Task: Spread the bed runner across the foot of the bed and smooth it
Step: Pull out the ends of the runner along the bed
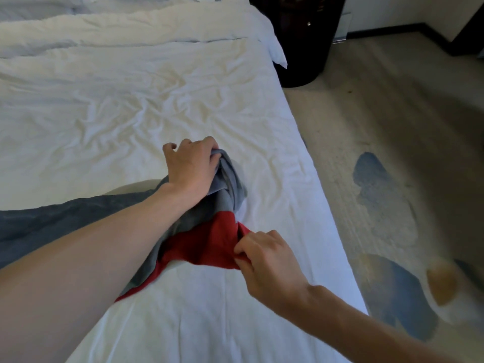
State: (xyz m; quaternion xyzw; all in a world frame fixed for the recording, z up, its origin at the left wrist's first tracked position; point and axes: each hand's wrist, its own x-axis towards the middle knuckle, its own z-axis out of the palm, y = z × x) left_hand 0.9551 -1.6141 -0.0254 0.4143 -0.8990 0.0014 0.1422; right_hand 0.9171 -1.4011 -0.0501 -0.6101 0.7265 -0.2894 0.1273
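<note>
**Both hands hold the bunched runner**

The bed runner [204, 244], grey with a red side, lies crumpled on the white bed [131, 113]. Its gathered end is near the bed edge beside the carpet [366, 127]. The left hand [191, 166] grips a bunch of the grey cloth with curled fingers. The right hand [267, 260] pinches the red part. A dark cabinet [301, 35] stands on the carpet beside the bed's far part.
</note>
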